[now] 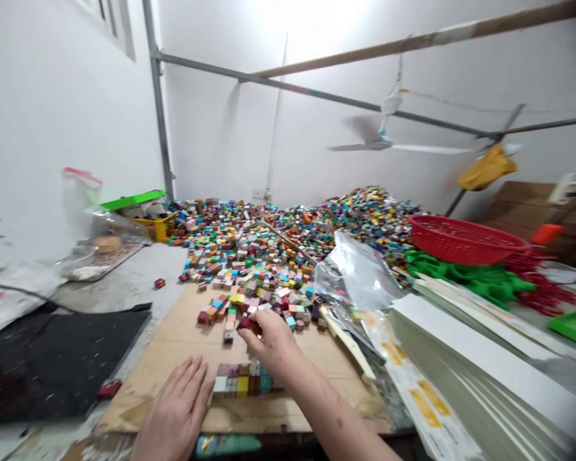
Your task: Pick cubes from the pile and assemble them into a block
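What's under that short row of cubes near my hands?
The row of cubes lies on a cardboard sheet. The left hand rests by its left end. The right hand, pinching a cube, covers the right end with its wrist.

Bright overhead glare — warped, blurred edges

Left grip (175, 410) and right grip (269, 342) bare, right forearm (331, 416) unsleeved.

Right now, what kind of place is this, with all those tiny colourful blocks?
Probably a small workshop. A huge heap of little cubes lies behind, the right hand pinches a dark red cube over a cardboard sheet, and clear bags and a red basket sit nearby.
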Demonstrator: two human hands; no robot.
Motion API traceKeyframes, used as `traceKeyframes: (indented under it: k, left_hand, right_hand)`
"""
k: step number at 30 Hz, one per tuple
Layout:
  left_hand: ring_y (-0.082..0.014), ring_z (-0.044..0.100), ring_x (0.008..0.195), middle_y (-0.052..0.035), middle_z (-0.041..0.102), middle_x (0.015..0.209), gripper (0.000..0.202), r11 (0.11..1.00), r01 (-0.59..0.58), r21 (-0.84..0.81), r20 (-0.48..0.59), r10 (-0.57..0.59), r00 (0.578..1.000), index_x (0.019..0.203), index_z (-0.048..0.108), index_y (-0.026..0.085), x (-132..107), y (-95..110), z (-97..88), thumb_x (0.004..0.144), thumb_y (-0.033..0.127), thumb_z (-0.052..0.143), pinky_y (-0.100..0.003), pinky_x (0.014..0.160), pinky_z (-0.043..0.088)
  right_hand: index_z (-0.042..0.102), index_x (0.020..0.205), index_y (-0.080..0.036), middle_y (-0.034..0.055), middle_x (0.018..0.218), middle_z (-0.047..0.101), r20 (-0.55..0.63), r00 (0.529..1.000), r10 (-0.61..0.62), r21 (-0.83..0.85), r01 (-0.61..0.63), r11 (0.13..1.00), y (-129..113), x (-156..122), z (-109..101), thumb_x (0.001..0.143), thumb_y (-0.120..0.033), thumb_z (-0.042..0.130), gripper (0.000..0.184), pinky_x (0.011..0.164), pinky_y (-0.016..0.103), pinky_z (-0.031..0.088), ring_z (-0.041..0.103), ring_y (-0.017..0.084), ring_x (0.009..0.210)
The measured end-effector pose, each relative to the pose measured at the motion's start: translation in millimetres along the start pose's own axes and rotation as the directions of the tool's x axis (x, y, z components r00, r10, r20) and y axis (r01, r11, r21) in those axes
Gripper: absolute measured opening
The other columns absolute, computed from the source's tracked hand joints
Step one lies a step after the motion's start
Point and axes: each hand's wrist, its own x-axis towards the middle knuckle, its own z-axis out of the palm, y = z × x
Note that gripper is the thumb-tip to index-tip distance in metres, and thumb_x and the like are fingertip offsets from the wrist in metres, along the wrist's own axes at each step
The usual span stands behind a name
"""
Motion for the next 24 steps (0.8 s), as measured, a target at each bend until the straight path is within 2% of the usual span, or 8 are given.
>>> traceKeyframes:
  k: [1,3,6,8,11,14,18,24]
  left_hand:
    - [-0.0089,0.061,0.107,0.0100,0.057,0.120,0.044,0.999,-0.036,0.014,-0.071,0.037,0.997,0.119,0.045,0.040,-3.4,-3.0,5.9,0.075,0.040,0.042,-0.022,0.079,0.063]
    - [-0.0082,0.063,0.102,0.0130,0.057,0.118,0.059,0.998,-0.066,-0.023,-0.136,0.062,0.989,0.131,0.021,0.043,-6.5,-7.1,15.7,0.074,0.038,0.037,-0.022,0.072,0.065]
    - [-0.0076,0.064,0.100,0.0197,0.052,0.118,0.065,0.983,0.081,-0.162,-0.064,-0.092,0.994,0.133,0.004,0.043,0.9,-4.7,15.2,0.074,0.039,0.031,-0.025,0.070,0.066]
    - [-0.0088,0.062,0.105,0.0166,0.050,0.123,0.066,0.967,0.154,-0.203,-0.025,-0.163,0.986,0.135,0.006,0.039,13.0,4.1,0.4,0.075,0.043,0.033,-0.026,0.074,0.067]
    - [-0.0100,0.054,0.118,0.0088,0.045,0.132,0.070,0.977,0.084,-0.198,-0.010,-0.088,0.996,0.135,0.017,0.031,36.0,27.0,-32.5,0.073,0.050,0.042,-0.024,0.085,0.064]
    - [-0.0116,0.048,0.125,0.0085,0.041,0.136,0.056,0.973,-0.012,-0.233,0.071,0.029,0.997,0.127,0.039,0.029,55.5,52.1,-52.3,0.074,0.044,0.048,-0.024,0.095,0.059]
    - [-0.0138,0.042,0.129,0.0098,0.036,0.139,0.053,0.952,-0.068,-0.299,0.166,0.123,0.978,0.127,0.039,0.029,64.3,71.9,-53.2,0.076,0.044,0.042,-0.028,0.100,0.055]
    - [-0.0135,0.032,0.136,0.0074,0.032,0.142,0.055,0.873,-0.056,-0.485,0.224,0.185,0.957,0.132,0.026,0.031,72.2,92.6,-45.9,0.079,0.043,0.033,-0.030,0.111,0.040]
  right_hand:
    - [0.058,0.083,-0.018,0.0018,0.084,0.059,-0.017,0.999,0.044,0.076,-0.043,0.996,8.7,-12.3,-7.4,0.081,-0.032,0.051,0.016,0.068,0.023,0.039,0.053,0.013,0.079]
    - [0.059,0.091,-0.017,0.0030,0.086,0.061,-0.049,0.990,0.132,0.185,-0.121,0.975,28.5,-37.1,-17.4,0.081,-0.028,0.050,0.017,0.069,0.024,0.042,0.055,0.015,0.079]
    - [0.055,0.114,-0.016,0.0079,0.102,0.061,-0.111,0.974,0.199,0.211,-0.173,0.962,60.0,-67.2,-20.6,0.081,-0.025,0.047,0.035,0.078,0.028,0.045,0.058,0.017,0.089]
    - [0.055,0.117,-0.012,0.0114,0.108,0.060,-0.135,0.967,0.216,0.161,-0.194,0.968,76.8,-80.2,-17.1,0.082,-0.024,0.044,0.039,0.084,0.030,0.045,0.058,0.019,0.096]
    - [0.057,0.114,-0.007,0.0140,0.104,0.061,-0.129,0.960,0.247,0.066,-0.240,0.968,90.6,-91.7,-9.2,0.083,-0.024,0.041,0.039,0.086,0.032,0.046,0.058,0.021,0.096]
    - [0.056,0.116,-0.006,0.0156,0.102,0.060,-0.075,0.956,0.284,0.063,-0.280,0.958,96.4,-95.7,-3.0,0.086,-0.029,0.038,0.042,0.086,0.035,0.045,0.057,0.022,0.094]
    - [0.053,0.119,-0.004,0.0173,0.107,0.057,-0.001,0.960,0.280,0.097,-0.279,0.955,102.9,-94.3,-2.6,0.087,-0.031,0.036,0.046,0.091,0.035,0.041,0.055,0.022,0.100]
    - [0.064,0.099,-0.006,0.0171,0.098,0.059,0.008,0.973,0.229,0.097,-0.229,0.969,112.0,-95.6,-5.8,0.085,-0.028,0.035,0.039,0.088,0.035,0.042,0.056,0.022,0.092]
